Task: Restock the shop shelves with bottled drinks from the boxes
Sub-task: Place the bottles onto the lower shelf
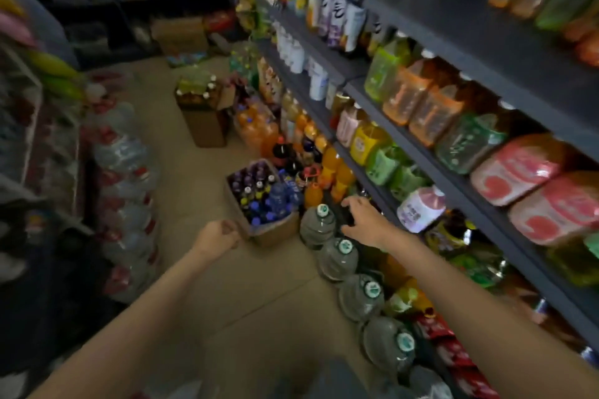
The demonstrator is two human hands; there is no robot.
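Blurring hides the labels at the frame's left. Left hand (pixel 216 235) curls, holding nothing, beside the cardboard box (pixel 262 201) of upright bottles at centre. Right hand (pixel 364 220), fingers spread, reaches over dark bottles (pixel 343 215) by the lower shelf (pixel 382 191); its grip cannot be told.

Small grocery shop aisle: dark metal shelves (pixel 479 42) on right packed w/ bottled drinks, open cardboard box (pixel 259 201) of bottles on floor, big water jugs (pixel 319 227) lined along shelf base.
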